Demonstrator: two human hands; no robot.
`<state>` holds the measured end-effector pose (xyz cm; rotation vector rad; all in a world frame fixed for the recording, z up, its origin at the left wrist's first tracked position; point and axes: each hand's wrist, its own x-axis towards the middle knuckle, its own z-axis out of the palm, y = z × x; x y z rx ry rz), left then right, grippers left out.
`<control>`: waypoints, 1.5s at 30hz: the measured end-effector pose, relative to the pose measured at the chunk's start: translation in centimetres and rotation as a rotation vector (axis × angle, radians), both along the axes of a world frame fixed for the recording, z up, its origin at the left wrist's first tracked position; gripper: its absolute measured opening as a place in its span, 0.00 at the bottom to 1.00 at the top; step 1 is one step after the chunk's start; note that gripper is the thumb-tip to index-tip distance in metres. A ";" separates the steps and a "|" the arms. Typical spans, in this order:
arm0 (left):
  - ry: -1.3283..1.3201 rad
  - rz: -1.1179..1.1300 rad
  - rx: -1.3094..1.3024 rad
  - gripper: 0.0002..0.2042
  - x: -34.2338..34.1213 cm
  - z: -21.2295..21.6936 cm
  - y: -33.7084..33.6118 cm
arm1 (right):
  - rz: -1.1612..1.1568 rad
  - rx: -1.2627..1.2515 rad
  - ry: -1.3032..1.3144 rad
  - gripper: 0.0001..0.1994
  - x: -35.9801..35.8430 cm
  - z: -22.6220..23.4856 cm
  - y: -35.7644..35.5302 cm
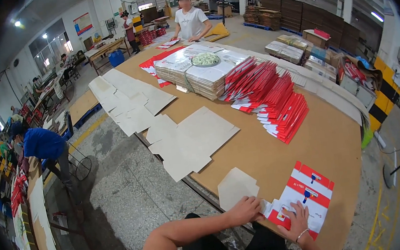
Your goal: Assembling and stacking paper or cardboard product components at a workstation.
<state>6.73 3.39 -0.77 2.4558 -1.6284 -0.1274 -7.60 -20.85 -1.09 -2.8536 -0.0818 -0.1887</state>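
Observation:
A flat red-and-white printed carton (pixel 307 193) lies at the near edge of the brown-topped table. My right hand (pixel 296 222) rests on its lower part with the fingers spread, holding nothing. At the carton's left end, the fingers of my left hand (pixel 247 210) are curled together over a small pale flap (pixel 265 207); my fingertips are partly hidden. Just beyond that hand is a piece of plain grey cardboard (pixel 237 187), and whether it is joined to the carton I cannot tell.
Grey cardboard blanks (pixel 194 137) lie along the table's left edge. Farther back, folded red-and-white cartons (pixel 279 100) fan out beside a tied stack of flat board (pixel 195 75) with a round dish (pixel 205 60) on top. A co-worker (pixel 191 22) stands at the far end.

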 end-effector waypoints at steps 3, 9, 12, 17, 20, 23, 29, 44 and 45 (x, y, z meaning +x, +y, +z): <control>-0.339 -0.014 -0.115 0.20 -0.5 0.5 3.3 | 0.009 0.064 0.032 0.29 0.1 0.0 -0.2; -0.037 0.011 0.418 0.29 5.8 1.8 7.4 | 0.019 0.051 0.034 0.29 -0.2 0.5 0.2; 0.118 0.314 0.121 0.30 8.0 2.4 7.4 | 0.052 0.050 0.031 0.29 -0.3 0.4 -0.1; 0.158 0.669 -0.810 0.42 5.0 0.1 4.1 | 0.056 0.033 0.026 0.31 -0.2 0.0 0.0; 1.227 0.830 -1.406 0.35 3.9 -1.2 2.3 | 0.061 0.040 0.060 0.31 -0.1 0.0 -0.1; 1.369 0.878 -1.361 0.26 4.0 -3.0 1.7 | 0.066 0.055 0.072 0.32 -0.1 0.0 -0.2; 1.384 0.987 -1.534 0.12 2.7 -4.1 -0.2 | 0.060 0.071 0.065 0.30 -0.1 0.2 -0.1; 0.864 0.625 -1.200 0.29 0.6 -4.2 -0.4 | 0.069 0.097 0.088 0.30 -0.8 0.7 0.2; 0.871 0.629 -1.194 0.29 0.3 -4.4 -0.4 | 0.073 0.108 0.081 0.31 -1.3 0.7 0.3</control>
